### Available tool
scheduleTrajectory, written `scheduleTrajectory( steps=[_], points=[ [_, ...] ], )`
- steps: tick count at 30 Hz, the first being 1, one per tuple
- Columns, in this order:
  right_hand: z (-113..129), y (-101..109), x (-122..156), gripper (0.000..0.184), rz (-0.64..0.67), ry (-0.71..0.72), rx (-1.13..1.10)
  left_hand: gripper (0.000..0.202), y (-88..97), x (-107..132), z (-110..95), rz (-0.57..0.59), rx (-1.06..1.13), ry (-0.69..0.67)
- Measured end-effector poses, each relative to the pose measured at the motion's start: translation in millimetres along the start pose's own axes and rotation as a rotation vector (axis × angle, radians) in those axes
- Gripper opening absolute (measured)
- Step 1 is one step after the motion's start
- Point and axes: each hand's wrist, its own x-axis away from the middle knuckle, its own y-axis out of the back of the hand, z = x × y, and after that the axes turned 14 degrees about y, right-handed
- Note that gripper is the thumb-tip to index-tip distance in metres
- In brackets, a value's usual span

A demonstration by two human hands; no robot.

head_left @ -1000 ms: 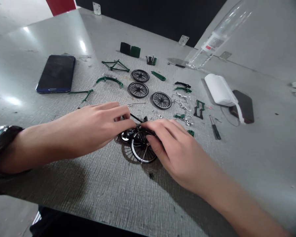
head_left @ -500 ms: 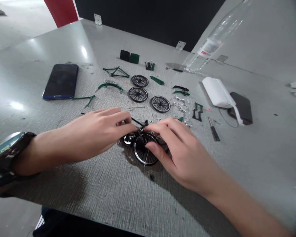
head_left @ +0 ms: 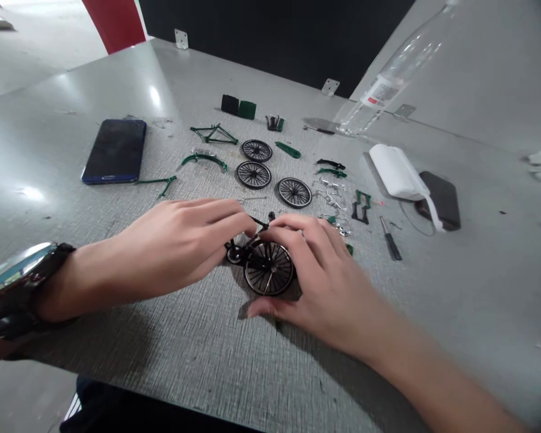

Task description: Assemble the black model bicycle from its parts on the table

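"How far along is the black model bicycle (head_left: 270, 264)?"

"Well along, I'd judge: frame, crank and a spoked wheel (head_left: 269, 268) are joined. It's on the near side of the table (head_left: 207, 343), between the hands, which hide parts of it."

"And the hands?"

"The left hand (head_left: 192, 240) bends its fingers over the frame; whether they grip, I can't tell. The right hand (head_left: 329, 276) is spread around the wheel, fingers above, thumb well off it."

"What's unjoined?"

"Farther out, three loose wheels (head_left: 294, 192), one green bicycle frame (head_left: 207, 140), one long green mudguard (head_left: 207, 156) and two shorter ones, one black (head_left: 331, 163), one green (head_left: 331, 173). The silver bits (head_left: 331, 195) are too small to count."

"Beyond those?"

"Two screwdrivers (head_left: 392, 245), one phone (head_left: 116, 150), one bottle (head_left: 383, 90)."
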Motion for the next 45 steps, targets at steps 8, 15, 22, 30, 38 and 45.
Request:
scheduleTrajectory(
  steps=[8, 15, 22, 30, 38, 45],
  points=[
    [-3.7, -2.1, -2.0, 0.082, 0.034, -0.028, -0.089, 0.027, 1.9, -2.9, -5.5, -0.104, 0.086, 0.073],
    [-1.7, 0.9, -1.1, 0.086, -0.002, -0.067, -0.047, 0.056, -5.8, -3.2, -2.9, -0.029, 0.072, 0.121],
    [-0.7, 1.0, -2.4, 0.095, -0.017, -0.143, -0.135, 0.083, -5.0, -1.9, -3.4, 0.023, 0.095, 0.256],
    [-1.2, 3.3, -1.8, 0.079, -0.07, -0.195, -0.174, 0.054, -3.9, -5.1, -2.9, 0.061, 0.212, 0.25],
    [-4.2, 4.8, -3.4, 0.033, -0.143, -0.247, -0.326, 0.052, -3.1, -5.3, -5.5, -0.113, 0.268, 0.212],
    [-3.6, 11.8, -4.2, 0.024, -0.344, -0.454, -0.694, 0.074, 1.0, -3.1, -9.8, -0.189, 0.725, 0.146]
  ],
)
